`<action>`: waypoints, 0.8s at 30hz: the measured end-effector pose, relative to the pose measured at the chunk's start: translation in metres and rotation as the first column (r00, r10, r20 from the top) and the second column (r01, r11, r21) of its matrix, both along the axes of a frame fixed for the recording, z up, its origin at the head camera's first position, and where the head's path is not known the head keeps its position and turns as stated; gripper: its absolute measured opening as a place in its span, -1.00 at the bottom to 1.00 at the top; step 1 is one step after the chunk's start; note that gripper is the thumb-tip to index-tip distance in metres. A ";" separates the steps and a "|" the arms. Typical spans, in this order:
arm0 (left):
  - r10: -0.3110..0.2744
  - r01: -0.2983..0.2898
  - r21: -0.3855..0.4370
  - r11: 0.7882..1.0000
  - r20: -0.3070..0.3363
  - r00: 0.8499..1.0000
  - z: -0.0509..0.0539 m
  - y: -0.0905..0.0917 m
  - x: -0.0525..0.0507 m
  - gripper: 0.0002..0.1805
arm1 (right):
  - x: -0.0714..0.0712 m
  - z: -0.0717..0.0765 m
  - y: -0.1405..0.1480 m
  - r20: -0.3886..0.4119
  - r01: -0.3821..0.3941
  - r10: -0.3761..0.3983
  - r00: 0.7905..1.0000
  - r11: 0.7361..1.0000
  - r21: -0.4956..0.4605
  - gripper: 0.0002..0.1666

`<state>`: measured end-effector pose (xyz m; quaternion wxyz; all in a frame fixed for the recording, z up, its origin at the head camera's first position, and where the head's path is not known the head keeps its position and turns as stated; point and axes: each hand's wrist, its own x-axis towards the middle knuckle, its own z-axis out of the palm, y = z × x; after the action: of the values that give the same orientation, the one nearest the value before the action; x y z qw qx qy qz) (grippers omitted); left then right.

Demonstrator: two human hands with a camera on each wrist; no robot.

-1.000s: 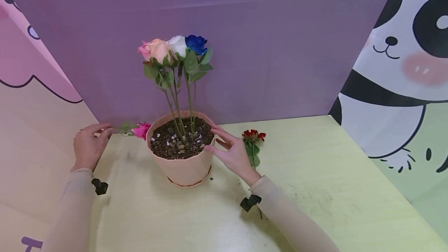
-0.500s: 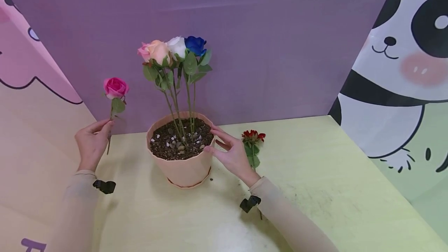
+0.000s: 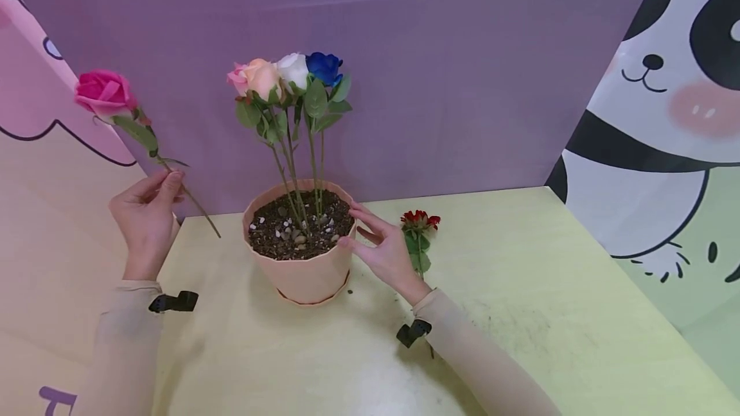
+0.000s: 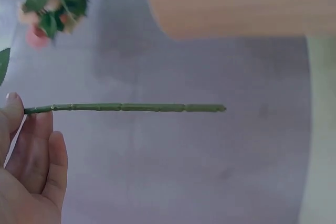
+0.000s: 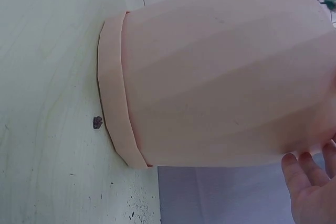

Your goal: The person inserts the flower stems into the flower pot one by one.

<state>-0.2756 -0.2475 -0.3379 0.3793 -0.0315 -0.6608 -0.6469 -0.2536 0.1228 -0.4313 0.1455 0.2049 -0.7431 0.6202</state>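
Note:
My left hand (image 3: 146, 218) pinches the thin green stem of a bright pink rose (image 3: 106, 93) between thumb and fingers. The rose tilts left, its bare stem end pointing down toward the flowerpot. In the left wrist view the lower stem (image 4: 126, 107) stretches out from the fingertips. The peach flowerpot (image 3: 306, 278) is filled with dark soil and pebbles. Light pink, peach (image 3: 263, 78), white (image 3: 293, 70) and blue (image 3: 325, 69) roses stand upright in it. At the pot's right rim rests my right hand (image 3: 384, 250), its fairly straight fingers touching the outer wall.
A red flower (image 3: 420, 221) with green leaves lies on the pale table (image 3: 277, 364), partly behind the right forearm. Dark crumbs (image 3: 520, 326) are scattered to the right. A purple backdrop (image 3: 439, 82) rises behind, with a panda-printed panel (image 3: 642, 204) on the right.
My left hand has lifted the pink rose from beside the pot, turned it upright, then tilted its bloom up and left. The right hand stays at the pot's rim.

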 end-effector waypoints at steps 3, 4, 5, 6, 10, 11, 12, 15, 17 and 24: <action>-0.030 0.036 0.070 0.997 -0.084 0.996 0.011 0.009 0.007 -0.70 | 0.000 -0.001 -0.001 0.002 0.001 -0.001 1.000 1.000 -0.002 -0.32; -0.040 0.049 0.088 0.995 -0.108 0.993 0.014 0.013 0.009 -0.69 | -0.001 -0.001 -0.001 0.003 0.002 -0.002 1.000 1.000 -0.005 -0.32; -0.058 0.076 0.117 0.990 -0.143 0.988 0.017 0.016 0.010 -0.69 | -0.001 -0.001 -0.001 0.003 0.003 -0.003 1.000 1.000 -0.007 -0.32; -0.073 0.098 0.140 0.985 -0.173 0.982 0.021 0.020 0.012 -0.69 | -0.001 -0.001 -0.001 0.001 0.002 -0.002 1.000 1.000 -0.008 -0.32; -0.114 0.151 0.144 0.978 -0.236 0.965 0.032 0.038 0.018 -0.73 | -0.001 -0.001 -0.001 -0.006 0.001 -0.001 1.000 1.000 -0.013 -0.32; -0.121 0.155 0.131 0.979 -0.235 0.964 0.034 0.043 0.020 -0.74 | -0.001 -0.001 -0.001 -0.007 0.003 -0.003 1.000 1.000 -0.010 -0.32; -0.127 0.156 0.116 0.981 -0.226 0.966 0.035 0.047 0.022 -0.77 | -0.001 -0.001 -0.001 -0.008 0.004 -0.004 1.000 1.000 -0.009 -0.32; -0.130 0.144 0.057 0.988 -0.193 0.973 0.035 0.060 0.023 -0.84 | 0.000 0.000 -0.001 -0.010 0.006 -0.006 1.000 1.000 -0.007 -0.33; -0.126 0.130 0.014 0.991 -0.172 0.977 0.031 0.067 0.023 -0.86 | 0.000 -0.001 -0.001 -0.011 0.006 -0.006 1.000 1.000 -0.006 -0.33; -0.153 0.141 -0.130 0.981 -0.091 0.984 0.012 0.084 0.016 -0.79 | 0.000 -0.001 -0.002 -0.011 -0.002 0.002 1.000 1.000 -0.021 -0.34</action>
<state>-0.2599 -0.1637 -0.3256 0.3604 -0.1362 -0.6753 -0.6289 -0.2533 0.1205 -0.4322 0.1509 0.2075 -0.7356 0.6270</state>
